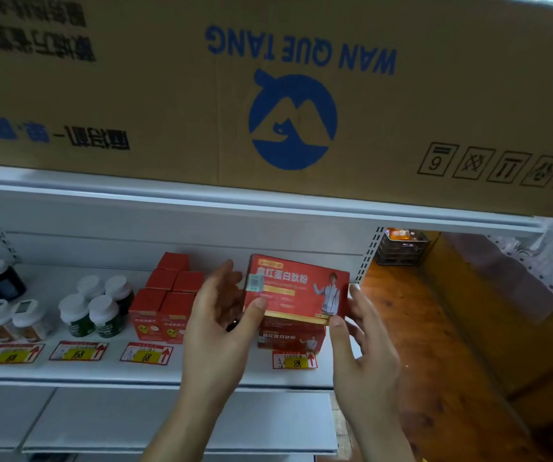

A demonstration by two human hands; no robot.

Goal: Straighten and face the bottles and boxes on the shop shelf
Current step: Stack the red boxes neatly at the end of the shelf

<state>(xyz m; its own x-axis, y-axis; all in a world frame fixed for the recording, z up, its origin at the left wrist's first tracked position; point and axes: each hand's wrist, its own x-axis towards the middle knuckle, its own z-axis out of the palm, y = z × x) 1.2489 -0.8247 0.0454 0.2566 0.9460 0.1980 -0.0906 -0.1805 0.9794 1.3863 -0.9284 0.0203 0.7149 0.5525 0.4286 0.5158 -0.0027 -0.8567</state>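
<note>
The left hand [217,315] has its thumb pressed on the front face of a flat red cardboard box printed with white characters and a figure in a pale jacket [296,288], the other fingers spread loosely behind the box's left edge. The right hand [363,341] pinches the same box at its lower right corner, forefinger on the gold strip along the bottom edge, the remaining fingers behind the right side. Between them the box is held off the shelf, tilted so its face looks up and toward the person — its right edge sits close to the perforated white upright [370,255] where the white metal shelf [68,371] ends.

Directly under the held box lies a second red box of the same print [290,338], on the shelf, just behind a red and yellow price tag [295,361]. To the left, touching the left hand's outline, stands a cluster of small red cartons [165,301], then white-capped green bottles [97,311], then more white-capped jars [12,318] further left. There is bare shelf in front of the rows — above, a large brown corrugated carton with a blue logo [285,95] overhangs the shelf above, leaving limited height.
</note>
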